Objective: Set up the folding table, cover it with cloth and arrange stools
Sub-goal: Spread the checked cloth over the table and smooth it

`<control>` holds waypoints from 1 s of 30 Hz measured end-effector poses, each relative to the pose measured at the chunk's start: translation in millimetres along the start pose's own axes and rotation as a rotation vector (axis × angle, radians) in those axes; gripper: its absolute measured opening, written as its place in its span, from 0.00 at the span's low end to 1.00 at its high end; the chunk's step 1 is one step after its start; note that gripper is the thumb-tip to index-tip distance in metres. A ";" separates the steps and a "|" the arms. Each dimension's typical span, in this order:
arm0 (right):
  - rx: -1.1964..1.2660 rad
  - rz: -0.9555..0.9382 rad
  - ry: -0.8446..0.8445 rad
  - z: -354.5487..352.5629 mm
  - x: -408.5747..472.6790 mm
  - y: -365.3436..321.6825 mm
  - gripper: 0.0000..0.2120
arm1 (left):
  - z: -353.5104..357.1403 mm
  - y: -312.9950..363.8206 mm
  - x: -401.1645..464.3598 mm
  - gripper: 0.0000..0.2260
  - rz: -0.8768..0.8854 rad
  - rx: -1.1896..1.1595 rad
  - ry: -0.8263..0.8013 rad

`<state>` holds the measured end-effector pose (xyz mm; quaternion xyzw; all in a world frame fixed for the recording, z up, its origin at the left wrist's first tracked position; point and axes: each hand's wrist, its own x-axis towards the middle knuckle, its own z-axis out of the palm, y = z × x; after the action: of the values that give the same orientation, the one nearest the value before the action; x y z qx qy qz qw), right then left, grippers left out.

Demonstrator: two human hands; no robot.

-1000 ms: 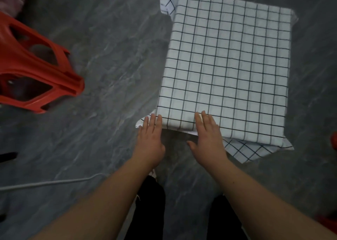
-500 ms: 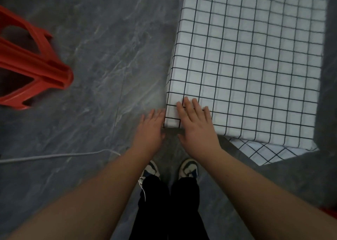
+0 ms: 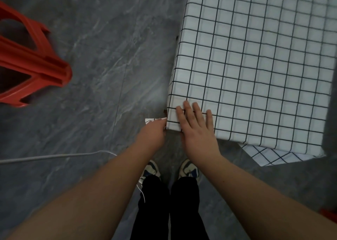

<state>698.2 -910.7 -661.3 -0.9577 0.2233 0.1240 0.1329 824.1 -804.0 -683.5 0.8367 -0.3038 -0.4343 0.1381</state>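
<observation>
Grey floor (image 3: 94, 44), checked cloth (image 3: 255, 66) corner under flat right hand (image 3: 197, 128), left hand (image 3: 152, 134) fingers pinching overhang

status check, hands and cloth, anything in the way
Right hand flat on checked cloth at near corner. Left hand pinching the overhang. White cable by feet.

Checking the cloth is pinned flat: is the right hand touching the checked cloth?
Touching. The head view shows the right hand lying flat, fingers straight, on the checked cloth at the table's near corner.
</observation>
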 end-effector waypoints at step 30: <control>0.139 -0.029 0.072 -357.4 -91.2 -37.0 0.33 | -234.9 161.4 -269.7 0.31 0.056 0.414 0.382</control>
<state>699.5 -953.5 -293.0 -0.9531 0.2222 0.0714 0.1928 833.7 -767.7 -293.0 0.9051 -0.3775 -0.1933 0.0311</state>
